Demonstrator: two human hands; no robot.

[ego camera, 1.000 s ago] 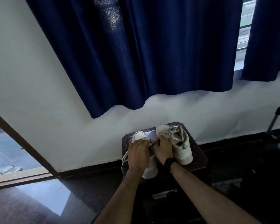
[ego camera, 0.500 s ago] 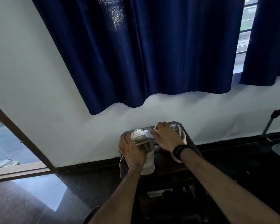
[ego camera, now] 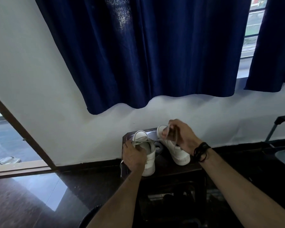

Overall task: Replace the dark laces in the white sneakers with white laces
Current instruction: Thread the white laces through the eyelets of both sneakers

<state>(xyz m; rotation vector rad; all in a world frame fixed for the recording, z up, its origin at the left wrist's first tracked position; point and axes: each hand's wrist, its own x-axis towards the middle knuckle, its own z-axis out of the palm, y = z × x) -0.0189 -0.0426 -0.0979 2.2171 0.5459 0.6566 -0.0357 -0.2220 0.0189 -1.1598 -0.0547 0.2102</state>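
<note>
Two white sneakers stand on a dark stool (ego camera: 163, 165). The left hand (ego camera: 133, 156) grips the near sneaker (ego camera: 147, 155); the right hand (ego camera: 182, 135), raised over the far sneaker (ego camera: 174, 148), pinches a pale lace (ego camera: 167, 131).

Two bare forearms are seen entering from the lower edge, with no sleeves reaching as far as the wrists or forearms. The left hand (ego camera: 134, 155) is bare; no ring, watch or band can be made out on it. A dark wristband (ego camera: 201, 151) of several thin cords or straps is worn on the right wrist, just behind the right hand (ego camera: 181, 134). Finer details of the band are blurred. The fingers (ego camera: 164, 132) are uncovered, without gloves.
</note>
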